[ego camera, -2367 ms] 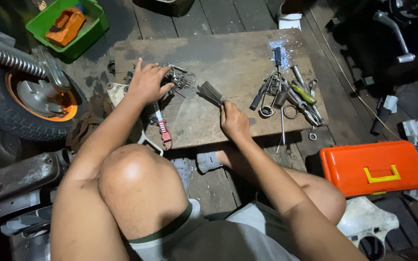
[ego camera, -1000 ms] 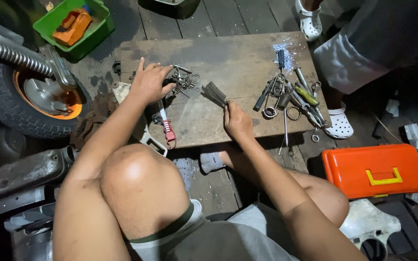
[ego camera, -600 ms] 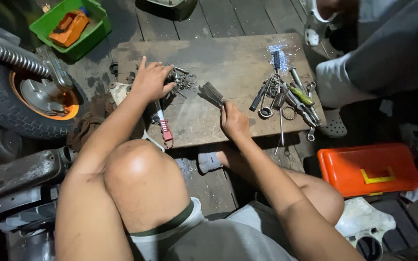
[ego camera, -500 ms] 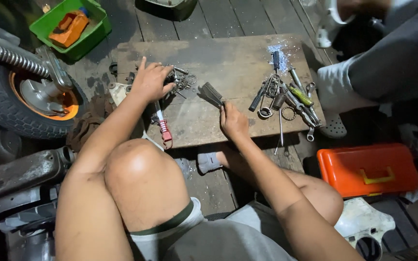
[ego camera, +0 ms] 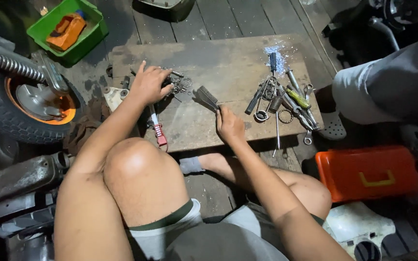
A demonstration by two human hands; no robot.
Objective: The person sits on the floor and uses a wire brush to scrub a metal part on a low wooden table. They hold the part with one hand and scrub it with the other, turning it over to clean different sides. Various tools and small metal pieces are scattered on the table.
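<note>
- We have one view only, from a camera on the person's head.
- We look steeply down, from close above, onto the knees and the wooden board [ego camera: 218, 58].

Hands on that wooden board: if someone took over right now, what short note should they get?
Left hand rests on a pile of small metal parts on the board.
Right hand grips a folded dark metal tool.
Wrenches and springs lie at the board's right end, untouched.
A red-handled tool lies near the left forearm.
Done and left: cannot tell; parts are loose, nothing looks assembled.
</note>
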